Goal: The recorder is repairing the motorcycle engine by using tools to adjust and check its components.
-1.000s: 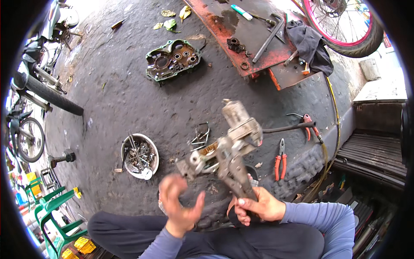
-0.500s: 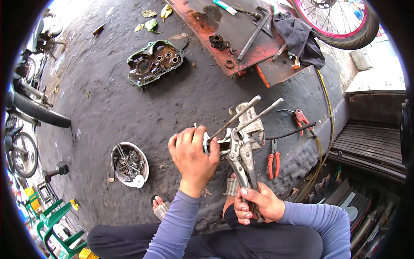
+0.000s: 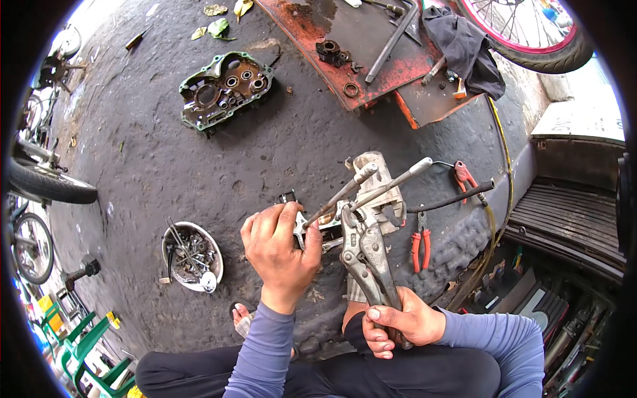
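My left hand (image 3: 282, 249) is closed around the left end of a silvery cast metal part (image 3: 375, 182), which has two long metal rods (image 3: 342, 194) slanting up and to the right from it. Fingers and thumb hide much of that end. In my right hand (image 3: 401, 325) are the handles of a pair of locking pliers (image 3: 363, 245). Their jaws sit at the lower end of the right-hand rod; the exact bite is hard to make out. Red-handled pliers (image 3: 421, 249) lie just right of the part, below a black hose (image 3: 458, 197).
A bowl (image 3: 219, 255) of small metal parts stands at left. Beyond it lies an engine case half (image 3: 225, 89). A red-edged metal plate (image 3: 391, 79) bears a hex wrench (image 3: 393, 46) and a dark cloth (image 3: 464, 50). An open toolbox (image 3: 564, 219) stands at right.
Both hands and the metal part have shifted slightly left and nearer. The locking pliers have turned a little, their jaw end swinging left. Both grips stay closed; the view has also shifted slightly.
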Tool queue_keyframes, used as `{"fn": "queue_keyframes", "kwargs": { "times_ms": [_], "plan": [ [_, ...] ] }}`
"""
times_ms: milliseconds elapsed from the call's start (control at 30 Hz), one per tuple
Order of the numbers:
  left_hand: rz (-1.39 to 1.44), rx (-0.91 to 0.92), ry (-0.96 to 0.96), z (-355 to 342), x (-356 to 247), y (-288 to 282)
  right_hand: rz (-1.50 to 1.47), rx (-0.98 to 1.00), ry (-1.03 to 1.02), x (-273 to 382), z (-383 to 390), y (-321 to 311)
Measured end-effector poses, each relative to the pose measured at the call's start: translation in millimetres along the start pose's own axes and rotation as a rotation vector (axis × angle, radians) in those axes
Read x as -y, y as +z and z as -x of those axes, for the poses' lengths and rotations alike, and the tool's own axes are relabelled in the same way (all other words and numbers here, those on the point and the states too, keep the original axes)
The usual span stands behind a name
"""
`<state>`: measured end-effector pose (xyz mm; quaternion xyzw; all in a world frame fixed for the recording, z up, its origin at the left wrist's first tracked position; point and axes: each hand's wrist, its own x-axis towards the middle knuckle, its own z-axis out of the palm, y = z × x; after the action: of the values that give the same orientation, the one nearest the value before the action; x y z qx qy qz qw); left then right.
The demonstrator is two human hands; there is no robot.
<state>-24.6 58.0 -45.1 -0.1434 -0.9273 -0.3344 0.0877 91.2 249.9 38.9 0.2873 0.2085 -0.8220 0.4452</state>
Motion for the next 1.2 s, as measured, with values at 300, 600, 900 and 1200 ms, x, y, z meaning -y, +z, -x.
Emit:
{"fn": "queue_keyframes", "kwargs": {
  "times_ms": [300, 600, 900, 1200],
  "plan": [
    [-0.002, 0.044, 0.051, -7.6, 4.2, -3.5, 0.026, 0.045, -0.008, -2.8, -0.3, 1.6],
    [0.363, 0.661, 0.389, 83.8, -31.1, 12.1, -0.112, -0.141, -0.159, 4.2, -8.0, 28.4],
    [-0.167, 0.267, 0.285, -15.3, -120.0, 88.9, -0.104, -0.13, -0.142, -9.6, -13.4, 32.3],
    [-0.234, 0.449, 0.343, -11.9, -103.4, 73.8, -0.3, -0.045, -0.114, -10.5, -26.3, 53.6]
  ]
}}
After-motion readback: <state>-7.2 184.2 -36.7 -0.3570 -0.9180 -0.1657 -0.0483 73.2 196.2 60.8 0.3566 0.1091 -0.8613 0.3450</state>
